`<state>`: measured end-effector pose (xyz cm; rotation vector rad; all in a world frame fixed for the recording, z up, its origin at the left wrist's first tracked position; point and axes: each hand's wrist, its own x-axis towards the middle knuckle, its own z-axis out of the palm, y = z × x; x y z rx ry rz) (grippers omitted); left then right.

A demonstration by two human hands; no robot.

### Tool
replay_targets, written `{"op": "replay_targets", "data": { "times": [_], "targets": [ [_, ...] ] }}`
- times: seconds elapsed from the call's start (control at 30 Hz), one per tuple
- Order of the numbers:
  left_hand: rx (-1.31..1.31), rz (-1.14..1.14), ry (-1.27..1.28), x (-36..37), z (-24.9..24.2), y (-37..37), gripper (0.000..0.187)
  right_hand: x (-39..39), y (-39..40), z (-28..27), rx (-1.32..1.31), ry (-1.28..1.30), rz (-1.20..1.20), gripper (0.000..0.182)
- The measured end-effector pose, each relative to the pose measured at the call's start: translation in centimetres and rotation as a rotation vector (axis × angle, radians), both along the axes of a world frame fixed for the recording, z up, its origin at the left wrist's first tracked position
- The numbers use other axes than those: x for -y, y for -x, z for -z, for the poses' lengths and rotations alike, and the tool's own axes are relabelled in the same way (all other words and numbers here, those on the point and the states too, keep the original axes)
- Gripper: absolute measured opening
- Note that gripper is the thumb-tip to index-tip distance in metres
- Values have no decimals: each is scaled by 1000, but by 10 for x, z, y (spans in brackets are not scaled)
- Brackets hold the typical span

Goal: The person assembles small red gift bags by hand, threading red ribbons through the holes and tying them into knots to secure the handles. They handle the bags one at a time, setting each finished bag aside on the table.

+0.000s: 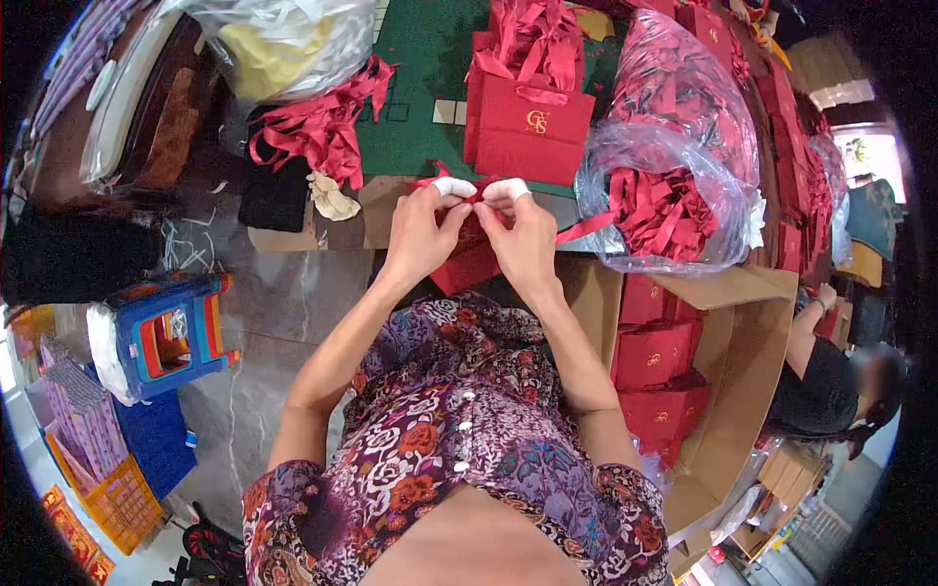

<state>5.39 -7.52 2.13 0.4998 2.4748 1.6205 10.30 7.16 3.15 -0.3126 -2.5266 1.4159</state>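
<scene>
Both hands meet at the table's near edge, white wraps on some of their fingers. My left hand is closed in a pinch, and my right hand pinches just beside it. Between the fingertips shows a bit of red ribbon, mostly covered by the fingers. Just below the hands is a red paper bag, partly hidden by my wrists. Beyond them, several red gift bags with gold lettering stand together on the green mat, with ribbon handles on top.
A clear plastic bag full of red ribbons lies at the right. More loose ribbons are heaped at the left. An open cardboard box holds stacked red bags. Stools stand left on the floor. Another person is at far right.
</scene>
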Motion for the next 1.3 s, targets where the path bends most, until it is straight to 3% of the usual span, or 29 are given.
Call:
{"op": "replay_targets", "data": {
  "times": [0.17,0.3,0.4,0.5,0.7,0.87,1.03,1.13,1.2,1.3],
  "targets": [
    [-12,42,91,5,0,4,20,-17,-3,-18,-116,-37,-150,14],
    [-131,31,113,2,0,0,17,-36,14,-14,-297,-300,-158,16],
    [-292,44,188,3,-5,-6,17,-46,22,-16,-147,-289,-330,19],
    [-517,90,252,6,-12,-10,17,-58,26,-16,83,-70,-537,24],
    [-787,311,317,6,-13,-8,21,-59,12,-11,-27,-98,-493,23],
    [-829,402,336,6,-23,-10,20,-66,11,-5,-111,-129,-556,23],
    [-835,352,261,0,-28,-11,22,-75,18,-12,61,-42,-674,24],
    [-816,443,265,0,-22,-5,24,-79,32,-2,136,41,-800,23],
    [-817,446,265,-1,-20,-1,23,-77,39,8,128,50,-792,23],
    [-632,399,177,0,-24,9,23,-62,39,13,131,75,-554,23]
  ]
}}
